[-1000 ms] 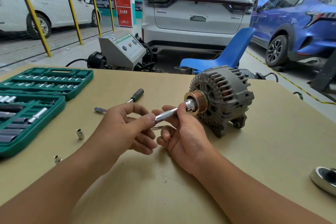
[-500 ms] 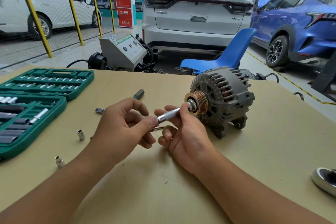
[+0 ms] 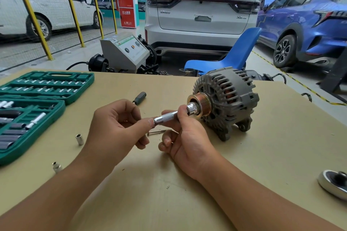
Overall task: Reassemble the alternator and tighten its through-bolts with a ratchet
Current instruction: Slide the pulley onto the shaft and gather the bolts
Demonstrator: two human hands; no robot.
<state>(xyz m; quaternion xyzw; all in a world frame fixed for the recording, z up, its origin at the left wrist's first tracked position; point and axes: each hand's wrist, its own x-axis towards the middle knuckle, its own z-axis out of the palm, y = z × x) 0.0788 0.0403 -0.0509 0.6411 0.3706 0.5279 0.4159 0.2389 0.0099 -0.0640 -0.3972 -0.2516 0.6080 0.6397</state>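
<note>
Here, tan bench (image 3: 262,155) in car shop w/ alternator (image 3: 225,99); both hands' fingers (image 3: 148,122) pinching ratchet (image 3: 166,118).

Both hands on the ratchet (image 3: 166,117), left hand (image 3: 116,127) pinching the handle end, right hand (image 3: 185,137) by the alternator (image 3: 225,99) pulley.

Bright, even overhead light is flooding the workshop, casting only soft shadows on the tabletop (image 3: 262,155) beneath the fingers (image 3: 165,141). Wide-angle distortion is bending the edges; focus is staying sharp.
</note>
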